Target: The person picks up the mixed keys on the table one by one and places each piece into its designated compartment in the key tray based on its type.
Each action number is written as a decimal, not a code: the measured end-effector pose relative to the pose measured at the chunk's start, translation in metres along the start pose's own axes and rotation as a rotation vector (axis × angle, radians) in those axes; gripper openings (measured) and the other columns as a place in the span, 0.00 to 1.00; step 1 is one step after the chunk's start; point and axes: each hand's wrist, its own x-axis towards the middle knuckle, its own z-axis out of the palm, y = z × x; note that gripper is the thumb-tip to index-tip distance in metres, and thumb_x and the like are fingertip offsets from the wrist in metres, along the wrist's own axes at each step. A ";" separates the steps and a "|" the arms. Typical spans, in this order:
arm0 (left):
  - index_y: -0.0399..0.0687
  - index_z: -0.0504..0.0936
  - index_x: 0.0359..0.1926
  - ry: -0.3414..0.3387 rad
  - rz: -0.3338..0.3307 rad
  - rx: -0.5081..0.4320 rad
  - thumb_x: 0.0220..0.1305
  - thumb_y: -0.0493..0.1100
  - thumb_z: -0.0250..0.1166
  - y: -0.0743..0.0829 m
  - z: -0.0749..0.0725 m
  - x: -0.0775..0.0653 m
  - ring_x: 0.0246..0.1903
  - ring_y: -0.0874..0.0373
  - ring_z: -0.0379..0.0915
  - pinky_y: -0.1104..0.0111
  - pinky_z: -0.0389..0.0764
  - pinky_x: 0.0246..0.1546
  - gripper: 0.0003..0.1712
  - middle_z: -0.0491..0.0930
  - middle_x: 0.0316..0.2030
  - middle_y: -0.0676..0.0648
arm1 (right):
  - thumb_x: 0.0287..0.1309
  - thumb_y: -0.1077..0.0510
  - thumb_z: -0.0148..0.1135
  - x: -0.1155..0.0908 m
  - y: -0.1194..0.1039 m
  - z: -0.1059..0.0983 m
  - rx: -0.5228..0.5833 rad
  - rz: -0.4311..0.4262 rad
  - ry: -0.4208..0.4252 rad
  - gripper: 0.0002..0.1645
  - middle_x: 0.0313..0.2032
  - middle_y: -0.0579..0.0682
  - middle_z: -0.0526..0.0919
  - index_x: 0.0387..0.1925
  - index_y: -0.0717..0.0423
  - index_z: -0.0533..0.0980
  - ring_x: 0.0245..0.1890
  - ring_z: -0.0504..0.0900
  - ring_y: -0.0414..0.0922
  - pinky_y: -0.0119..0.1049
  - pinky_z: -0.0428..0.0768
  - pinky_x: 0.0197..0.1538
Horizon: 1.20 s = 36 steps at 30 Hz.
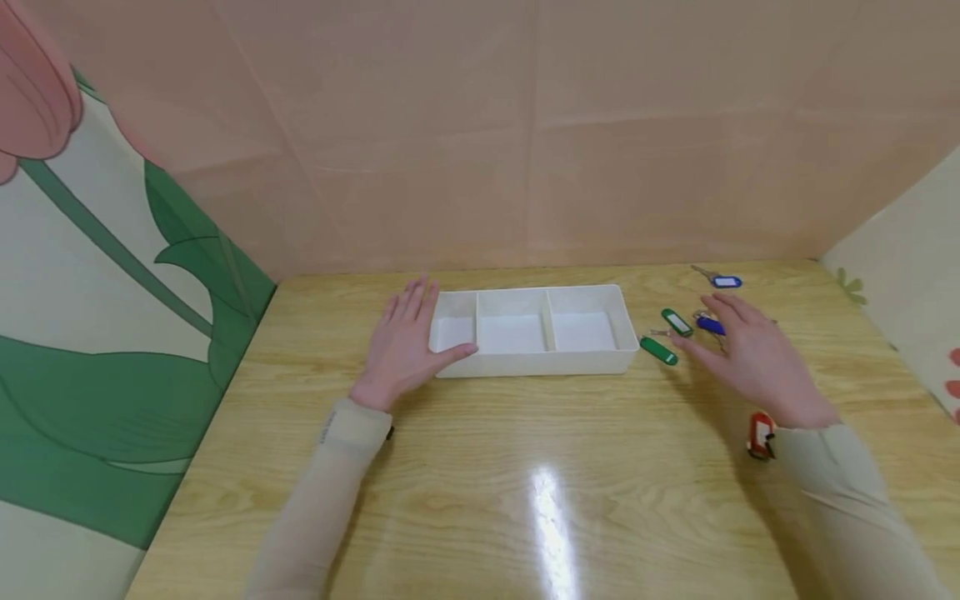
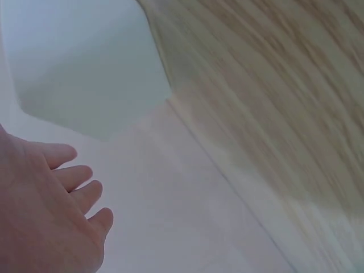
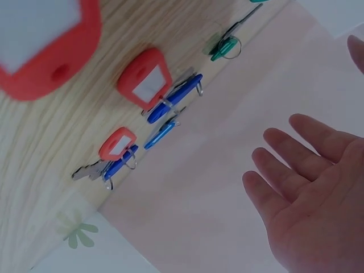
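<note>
A white tray with three compartments sits on the wooden table. My left hand is at its left end, fingers straight and thumb spread across the near corner in the head view. The left wrist view shows the same hand with extended fingers beside the tray's wall. Over the keys to the right hovers my right hand, its fingers extended and holding nothing. Near its thumb lie two green key tags. A blue key tag is partly covered by the fingers.
Farther back lies another blue key tag with its key. A red key tag sits beside the right sleeve; several red ones, such as this red tag, show in the right wrist view. A pinkish backdrop borders the table's far edge.
</note>
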 end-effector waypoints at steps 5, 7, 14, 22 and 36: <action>0.42 0.43 0.82 -0.023 -0.006 0.005 0.57 0.88 0.43 0.002 0.002 0.001 0.79 0.50 0.32 0.58 0.34 0.76 0.69 0.37 0.81 0.44 | 0.66 0.37 0.65 -0.002 0.002 -0.003 -0.011 0.039 -0.028 0.50 0.69 0.72 0.63 0.70 0.73 0.63 0.67 0.61 0.72 0.69 0.60 0.67; 0.42 0.43 0.81 -0.029 -0.007 0.001 0.57 0.88 0.43 0.002 0.002 0.001 0.79 0.50 0.32 0.58 0.33 0.76 0.70 0.36 0.81 0.44 | 0.66 0.36 0.65 -0.003 0.004 -0.004 -0.020 0.052 -0.035 0.50 0.69 0.72 0.63 0.70 0.71 0.64 0.67 0.61 0.72 0.71 0.62 0.64; 0.40 0.41 0.81 -0.049 -0.018 -0.006 0.57 0.88 0.43 0.002 0.004 0.001 0.78 0.49 0.30 0.58 0.32 0.76 0.71 0.33 0.80 0.43 | 0.66 0.35 0.63 -0.008 0.010 -0.005 -0.003 0.093 -0.075 0.50 0.70 0.72 0.61 0.72 0.68 0.62 0.66 0.61 0.74 0.75 0.62 0.61; 0.40 0.40 0.81 -0.065 -0.034 0.006 0.55 0.90 0.40 0.002 0.010 0.002 0.78 0.50 0.28 0.58 0.32 0.76 0.72 0.34 0.80 0.43 | 0.67 0.35 0.62 -0.008 0.020 -0.006 0.002 0.122 -0.091 0.51 0.69 0.74 0.62 0.71 0.72 0.62 0.65 0.60 0.75 0.74 0.61 0.62; 0.37 0.41 0.80 -0.057 -0.039 0.012 0.55 0.90 0.42 0.004 0.013 0.004 0.78 0.48 0.31 0.58 0.33 0.76 0.74 0.38 0.80 0.39 | 0.66 0.31 0.60 0.000 0.034 -0.008 -0.011 0.178 -0.137 0.55 0.66 0.78 0.62 0.70 0.74 0.61 0.62 0.61 0.76 0.76 0.60 0.61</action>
